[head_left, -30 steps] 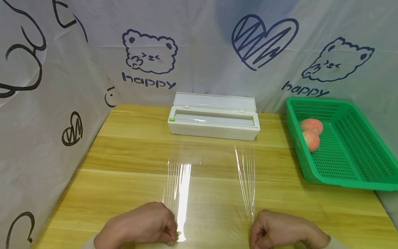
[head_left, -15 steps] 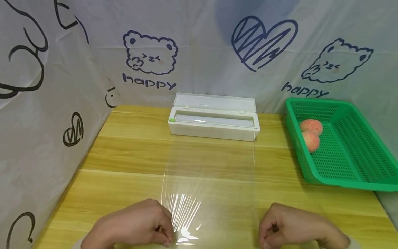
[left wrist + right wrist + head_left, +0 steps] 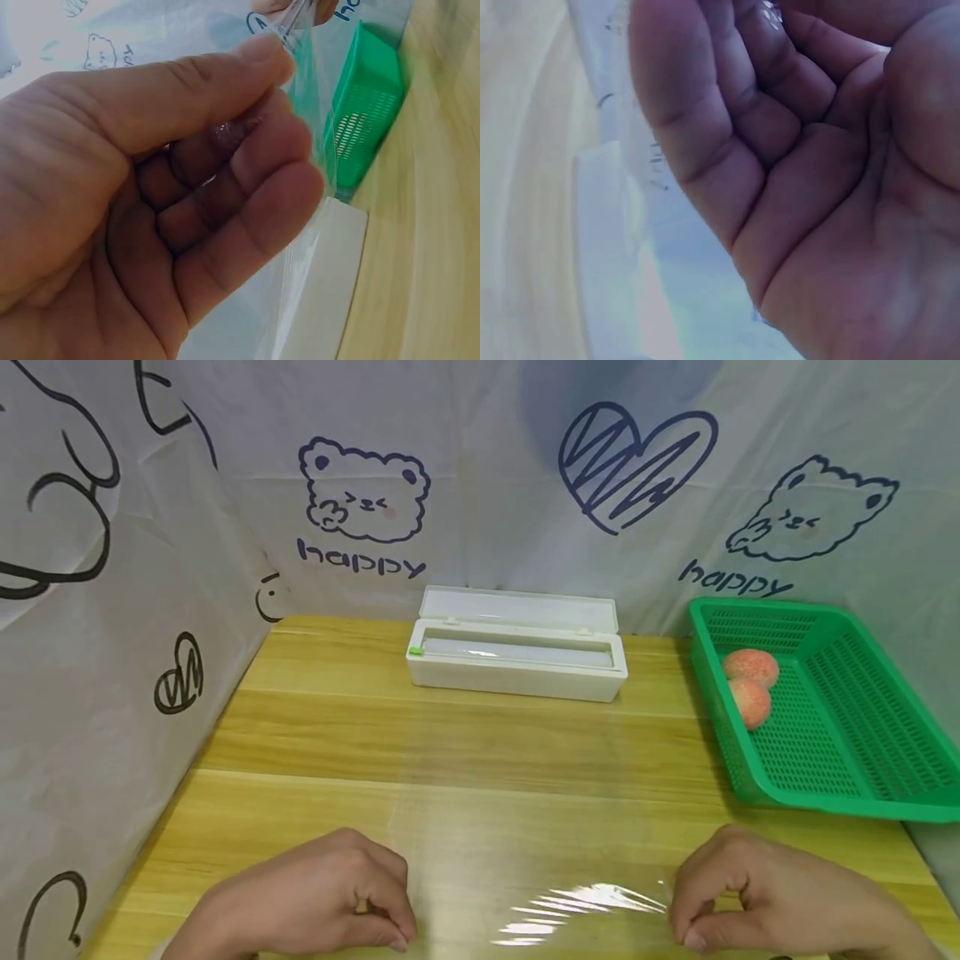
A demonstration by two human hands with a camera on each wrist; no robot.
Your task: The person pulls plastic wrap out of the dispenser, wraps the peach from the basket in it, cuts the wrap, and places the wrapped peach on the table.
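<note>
A clear sheet of cling film stretches between my hands and runs back toward a white cling film dispenser, whose lid stands up and whose roll shows inside. My left hand pinches one corner of the film between thumb and fingers; in the left wrist view a crumpled bit of film sits under the thumb. My right hand pinches the other corner. A scrap of shiny film shows among its fingers in the right wrist view. The film's far edge is hard to make out.
At the right a green basket holds two peaches in its left corner. A wooden table lies under everything. White printed cloth hangs at the back and along the left side.
My right hand has moved to the right and my left hand slightly left, so the film is pulled wider. Its creases at the sides have smoothed, and the glare has shifted right.
</note>
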